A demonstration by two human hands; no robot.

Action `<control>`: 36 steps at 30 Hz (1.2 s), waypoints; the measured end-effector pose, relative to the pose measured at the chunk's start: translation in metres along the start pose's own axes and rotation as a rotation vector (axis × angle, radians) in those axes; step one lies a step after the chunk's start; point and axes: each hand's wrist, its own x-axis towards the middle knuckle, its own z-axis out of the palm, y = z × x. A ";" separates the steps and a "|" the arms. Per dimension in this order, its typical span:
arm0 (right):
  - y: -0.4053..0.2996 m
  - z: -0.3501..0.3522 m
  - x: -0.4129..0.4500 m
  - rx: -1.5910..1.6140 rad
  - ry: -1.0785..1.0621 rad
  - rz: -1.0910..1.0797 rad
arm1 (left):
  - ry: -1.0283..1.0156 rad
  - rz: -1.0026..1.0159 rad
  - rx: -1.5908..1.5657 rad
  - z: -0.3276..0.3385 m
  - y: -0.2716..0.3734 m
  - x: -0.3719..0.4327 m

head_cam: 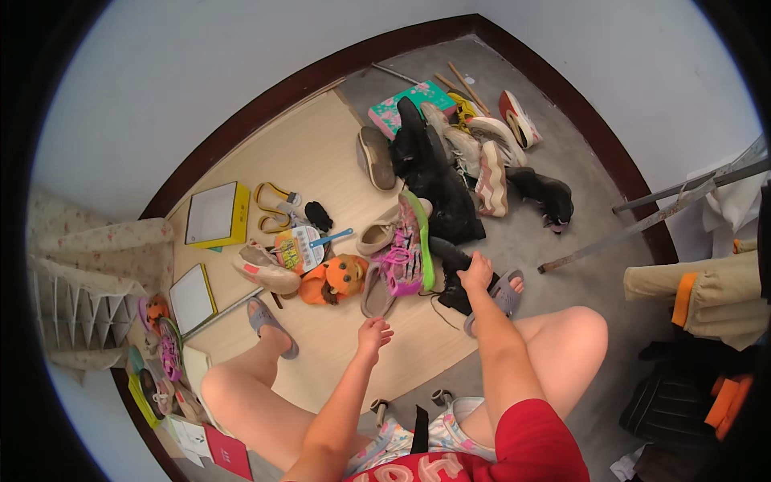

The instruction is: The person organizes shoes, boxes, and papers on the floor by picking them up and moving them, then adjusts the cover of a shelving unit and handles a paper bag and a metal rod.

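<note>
My right hand (477, 272) rests at a black boot (453, 265) lying near my slippered foot; its fingers are partly hidden, so a grip is not certain. With nothing in it, my left hand (374, 335) hovers over the wooden board, fingers loosely curled. Just beyond it lies a grey-brown shoe (378, 294). A pink and green sneaker (412, 253) lies on its side beside a beige shoe (376, 236). The orange plush toy (344, 276) sits to their left, near a pale sneaker (265, 270). Tall black boots (443, 193) lie further ahead.
A yellow-edged box (242, 214), a strap (271, 208) and a blue-handled brush (331, 237) lie at the left. Sneakers (493, 181) and a green floral box (412, 105) are piled ahead. A metal rack leg (602, 246) and hanging clothes (717, 289) stand at the right.
</note>
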 end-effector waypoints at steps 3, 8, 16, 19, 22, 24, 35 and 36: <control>-0.009 0.001 -0.011 0.030 0.161 -0.018 | -0.007 0.036 0.003 0.009 0.011 0.000; -0.018 -0.007 -0.033 0.068 0.200 -0.058 | -0.001 0.123 -0.061 0.023 0.031 0.005; -0.031 -0.031 -0.054 0.176 0.124 -0.203 | 0.063 0.198 -0.218 0.048 0.040 0.004; -0.081 -0.037 -0.074 0.299 0.093 -0.233 | 0.179 0.203 -0.163 0.048 0.032 0.014; -0.108 -0.036 -0.097 0.516 -0.059 -0.452 | 0.687 0.535 0.057 0.053 0.041 0.004; -0.108 -0.025 -0.087 0.816 -0.397 -0.635 | 0.784 0.686 0.137 0.069 0.065 -0.024; -0.110 -0.070 0.052 0.395 0.115 -0.313 | 1.017 0.441 0.287 -0.018 0.045 0.002; -0.090 -0.074 0.078 0.355 0.192 -0.208 | 1.013 0.459 0.360 -0.019 0.047 0.006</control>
